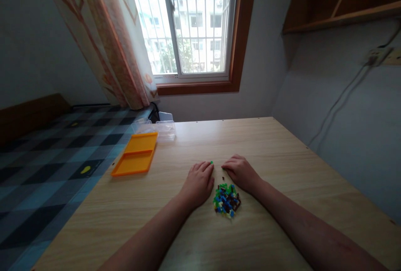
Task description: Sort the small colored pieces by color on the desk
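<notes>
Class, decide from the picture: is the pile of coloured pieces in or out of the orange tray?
Out: the pile lies directly on the table, while the tray sits apart, to the left.

The window (197,24) glares, leaving the walls (25,33) dim

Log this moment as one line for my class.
left hand: by tiny green piece | right hand: near tiny brown piece | small multicoloured plastic pieces: heaped between forearms | shallow orange plastic tray: at left
</notes>
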`<state>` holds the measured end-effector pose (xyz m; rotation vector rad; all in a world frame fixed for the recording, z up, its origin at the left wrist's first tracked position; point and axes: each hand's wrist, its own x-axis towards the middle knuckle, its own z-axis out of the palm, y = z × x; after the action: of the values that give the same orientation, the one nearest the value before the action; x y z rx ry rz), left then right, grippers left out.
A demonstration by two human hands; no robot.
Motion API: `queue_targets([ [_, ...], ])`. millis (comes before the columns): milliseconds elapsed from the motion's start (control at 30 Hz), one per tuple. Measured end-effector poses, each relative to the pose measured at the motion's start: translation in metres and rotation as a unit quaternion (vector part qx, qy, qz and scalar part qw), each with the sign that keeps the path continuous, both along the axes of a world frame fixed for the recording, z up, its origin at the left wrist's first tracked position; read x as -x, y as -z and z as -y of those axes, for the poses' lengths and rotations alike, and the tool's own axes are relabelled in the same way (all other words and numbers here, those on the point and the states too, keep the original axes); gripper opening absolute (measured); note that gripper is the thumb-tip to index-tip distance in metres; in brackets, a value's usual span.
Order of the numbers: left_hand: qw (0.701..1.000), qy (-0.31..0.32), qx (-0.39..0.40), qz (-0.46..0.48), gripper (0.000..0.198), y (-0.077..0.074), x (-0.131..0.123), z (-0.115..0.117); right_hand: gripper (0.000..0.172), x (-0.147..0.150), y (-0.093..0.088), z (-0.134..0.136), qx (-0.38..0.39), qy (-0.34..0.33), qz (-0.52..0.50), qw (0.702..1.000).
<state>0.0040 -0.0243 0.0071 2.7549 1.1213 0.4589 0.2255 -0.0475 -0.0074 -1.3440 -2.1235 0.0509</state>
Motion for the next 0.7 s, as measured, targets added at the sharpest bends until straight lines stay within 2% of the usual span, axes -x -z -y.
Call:
queue_targets([
  [300, 1.000, 0.013, -0.003, 0.007, 0.045, -0.001, 0.002, 0.000, 0.032, -0.010, -0.002, 0.007, -0.002, -0.010, 0.003, 1.000],
  [433, 0.999, 0.015, -0.015, 0.024, 0.044, 0.003, 0.001, -0.001, 0.034, -0.002, -0.002, 0.007, 0.016, -0.017, 0.012, 1.000],
  [567, 0.999, 0.019, -0.018, 0.041, 0.043, 0.004, 0.000, -0.002, 0.032, 0.011, -0.004, 0.005, 0.034, -0.027, -0.012, 0.999],
  [700, 0.997, 0.025, -0.005, 0.077, 0.041, -0.003, 0.000, 0.001, 0.038, 0.005, -0.002, 0.006, 0.036, -0.047, -0.063, 0.996],
])
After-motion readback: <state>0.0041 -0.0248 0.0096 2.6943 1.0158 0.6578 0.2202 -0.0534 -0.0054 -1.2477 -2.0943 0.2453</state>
